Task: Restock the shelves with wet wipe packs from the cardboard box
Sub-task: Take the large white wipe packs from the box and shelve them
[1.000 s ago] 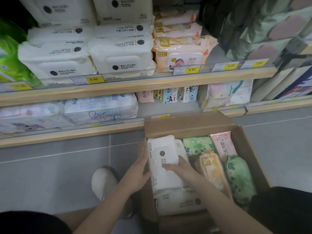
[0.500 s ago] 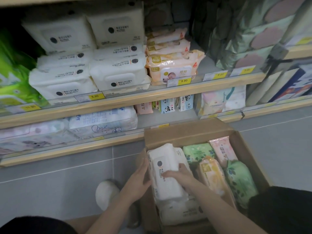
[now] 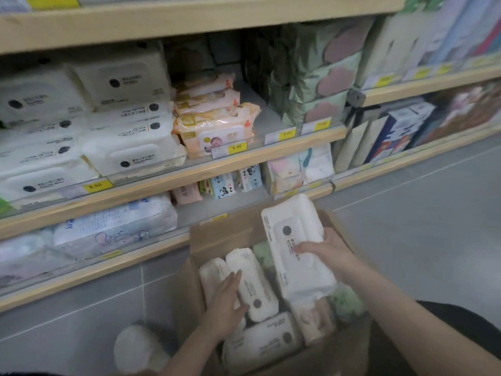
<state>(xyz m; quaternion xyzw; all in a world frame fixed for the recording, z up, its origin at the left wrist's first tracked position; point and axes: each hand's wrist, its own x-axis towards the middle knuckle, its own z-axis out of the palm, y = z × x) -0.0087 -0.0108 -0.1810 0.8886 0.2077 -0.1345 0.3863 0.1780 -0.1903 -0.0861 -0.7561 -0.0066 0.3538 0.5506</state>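
An open cardboard box [image 3: 217, 240] stands on the floor below the shelves. My right hand [image 3: 329, 253] grips a white wet wipe pack [image 3: 295, 240] and holds it lifted above the box's right half. My left hand [image 3: 225, 305] lies with straight fingers on another white pack [image 3: 253, 280] standing in the box. More white packs [image 3: 260, 346] and green and peach packs [image 3: 344, 302] fill the box. On the middle shelf sit stacks of matching white packs [image 3: 130, 150] beside peach baby wipe packs [image 3: 217, 126].
Wooden shelf edges [image 3: 189, 172] carry yellow price tags. The bottom shelf holds a large blue-printed pack [image 3: 116, 226] and small panda packs [image 3: 225, 185]. Green and pink bundles [image 3: 320, 77] fill the shelf's right end. A white shoe [image 3: 138, 348] rests on grey floor tiles.
My right hand has lifted the white pack up and to the right, out of the box. My left hand has let go of it and now rests on a pack left inside. The camera tilted up.
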